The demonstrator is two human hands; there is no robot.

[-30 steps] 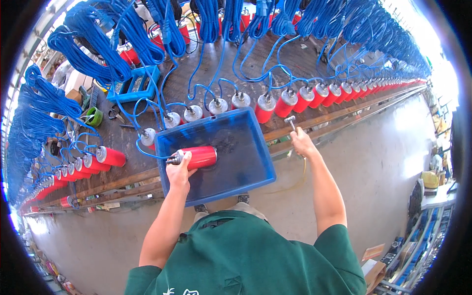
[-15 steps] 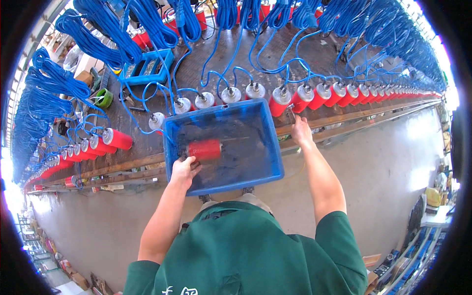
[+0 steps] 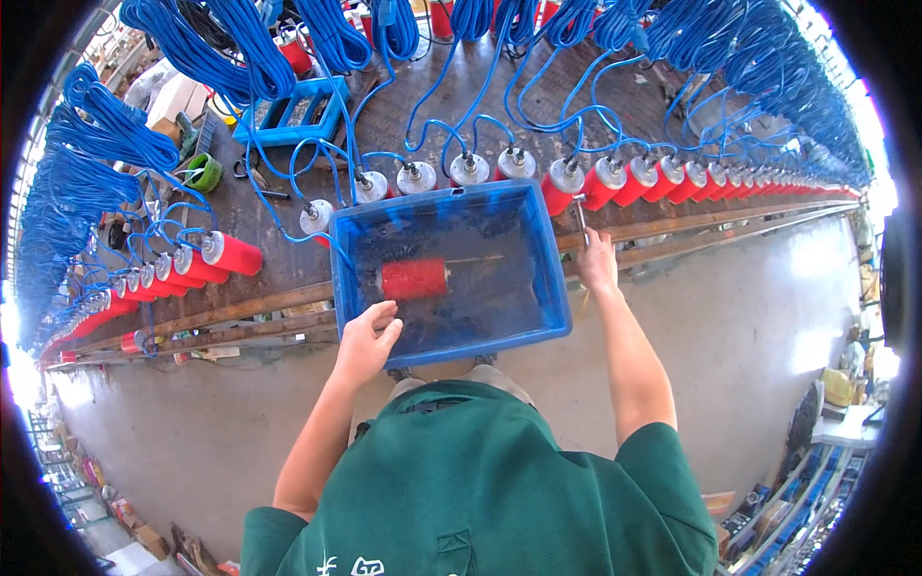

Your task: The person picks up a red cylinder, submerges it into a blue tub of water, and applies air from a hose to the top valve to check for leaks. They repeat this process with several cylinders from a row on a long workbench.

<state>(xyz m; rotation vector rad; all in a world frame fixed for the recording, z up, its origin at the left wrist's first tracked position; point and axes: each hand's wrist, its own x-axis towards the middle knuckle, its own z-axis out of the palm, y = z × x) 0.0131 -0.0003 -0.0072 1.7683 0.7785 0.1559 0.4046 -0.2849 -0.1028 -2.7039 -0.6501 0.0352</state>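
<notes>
A red cylinder (image 3: 413,278), apparently a motor or pump body with a thin shaft pointing right, lies on its side in a dark-bottomed blue tub (image 3: 560,264). My left hand (image 3: 370,341) is just below the cylinder's left end, over the tub's near left wall. Its fingers are loosely extended and hold nothing. To the right of the tub, my right hand (image 3: 597,261) is closed around a slim metal tool (image 3: 582,219) with a short crosswise head. The tool's head is beside an upright red cylinder (image 3: 561,192) with a silver top; whether they touch I cannot tell.
Similar red cylinders (image 3: 643,182) line the bench edge, with more on the left (image 3: 230,252). Blue cables run from their tops to hanging coils (image 3: 331,34). A blue divided tray (image 3: 298,115) and a green roll (image 3: 204,173) are on the dark bench (image 3: 403,115).
My left hand has released the red cylinder in the tub and moved slightly toward me. The right hand still grips the metal tool. The whole view has shifted a little.
</notes>
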